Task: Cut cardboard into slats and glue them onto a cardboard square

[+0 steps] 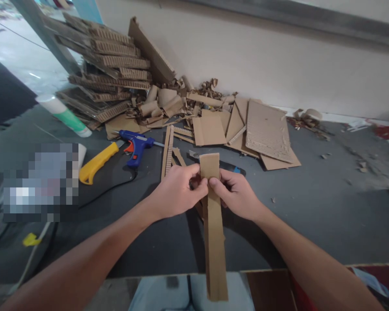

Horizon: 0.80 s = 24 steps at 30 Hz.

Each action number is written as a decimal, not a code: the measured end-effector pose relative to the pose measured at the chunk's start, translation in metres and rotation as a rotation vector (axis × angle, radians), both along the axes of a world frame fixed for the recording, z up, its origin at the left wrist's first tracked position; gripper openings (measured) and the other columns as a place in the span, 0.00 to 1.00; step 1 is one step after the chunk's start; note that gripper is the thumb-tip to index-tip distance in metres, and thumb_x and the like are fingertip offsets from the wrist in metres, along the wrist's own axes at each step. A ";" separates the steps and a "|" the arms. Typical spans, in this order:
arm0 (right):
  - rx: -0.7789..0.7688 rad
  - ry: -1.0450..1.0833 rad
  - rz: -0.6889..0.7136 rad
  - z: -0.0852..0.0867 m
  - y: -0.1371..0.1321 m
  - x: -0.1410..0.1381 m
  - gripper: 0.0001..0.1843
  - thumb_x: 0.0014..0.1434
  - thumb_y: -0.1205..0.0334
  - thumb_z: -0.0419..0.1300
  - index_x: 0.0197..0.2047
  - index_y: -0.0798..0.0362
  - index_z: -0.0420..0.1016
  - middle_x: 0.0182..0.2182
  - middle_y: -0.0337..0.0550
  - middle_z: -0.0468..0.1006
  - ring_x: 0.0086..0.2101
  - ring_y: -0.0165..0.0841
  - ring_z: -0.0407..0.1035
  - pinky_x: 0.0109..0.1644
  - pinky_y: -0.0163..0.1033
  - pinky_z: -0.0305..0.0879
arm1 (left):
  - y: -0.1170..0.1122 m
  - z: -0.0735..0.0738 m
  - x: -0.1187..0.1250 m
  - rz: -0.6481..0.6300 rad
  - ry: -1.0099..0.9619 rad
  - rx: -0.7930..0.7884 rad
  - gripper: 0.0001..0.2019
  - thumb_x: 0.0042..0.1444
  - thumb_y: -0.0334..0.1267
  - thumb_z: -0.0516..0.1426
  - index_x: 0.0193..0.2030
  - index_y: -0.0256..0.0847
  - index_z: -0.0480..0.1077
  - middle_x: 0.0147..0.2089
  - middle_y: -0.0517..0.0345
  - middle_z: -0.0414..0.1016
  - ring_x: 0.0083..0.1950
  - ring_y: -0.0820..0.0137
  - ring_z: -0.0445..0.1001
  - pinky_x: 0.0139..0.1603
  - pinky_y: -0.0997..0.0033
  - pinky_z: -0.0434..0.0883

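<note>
A long, narrow cardboard strip runs from the middle of the table toward me, its near end past the table's front edge above my lap. My left hand pinches it from the left, close to its far end. From the right, my right hand grips the same spot, thumb on top. The far end bends at a crease between my thumbs. Partly behind the strip and my right hand lies a utility knife with its blade showing. Cut cardboard strips lie just beyond my left hand.
A blue glue gun and a yellow-handled tool lie left. Stacked corrugated pieces and a white-green tube stand behind them. Flat cardboard sheets and scraps line the wall. A blurred-out object sits at far left.
</note>
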State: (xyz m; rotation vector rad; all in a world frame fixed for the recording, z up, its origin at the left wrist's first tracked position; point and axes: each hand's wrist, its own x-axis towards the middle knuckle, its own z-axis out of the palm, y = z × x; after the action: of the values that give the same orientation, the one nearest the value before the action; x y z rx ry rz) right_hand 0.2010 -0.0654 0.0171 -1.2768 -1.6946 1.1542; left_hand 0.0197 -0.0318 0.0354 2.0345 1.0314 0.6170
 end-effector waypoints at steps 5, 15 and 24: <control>0.005 0.015 0.021 0.000 0.001 0.001 0.14 0.66 0.54 0.52 0.30 0.51 0.65 0.19 0.33 0.63 0.21 0.26 0.59 0.24 0.32 0.56 | -0.002 -0.001 0.001 0.004 0.024 0.070 0.11 0.57 0.36 0.53 0.25 0.41 0.58 0.21 0.65 0.61 0.22 0.77 0.60 0.22 0.77 0.56; 0.052 0.068 0.036 -0.001 -0.002 0.001 0.16 0.67 0.54 0.53 0.30 0.53 0.66 0.21 0.34 0.64 0.22 0.26 0.60 0.24 0.32 0.58 | 0.000 -0.005 -0.001 -0.004 -0.053 -0.019 0.09 0.59 0.37 0.54 0.29 0.38 0.65 0.22 0.63 0.68 0.23 0.76 0.67 0.23 0.78 0.62; -0.015 0.090 0.155 0.002 -0.002 0.004 0.16 0.69 0.55 0.51 0.35 0.54 0.73 0.25 0.36 0.70 0.21 0.24 0.59 0.24 0.31 0.58 | 0.005 -0.006 -0.004 -0.030 -0.328 -0.417 0.06 0.57 0.36 0.59 0.34 0.36 0.68 0.26 0.60 0.74 0.24 0.74 0.74 0.24 0.77 0.74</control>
State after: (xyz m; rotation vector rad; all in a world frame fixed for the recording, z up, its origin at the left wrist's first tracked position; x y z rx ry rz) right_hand 0.2049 -0.0672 0.0192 -1.1006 -1.7455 1.2974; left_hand 0.0153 -0.0266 0.0297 1.5235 0.8487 0.6337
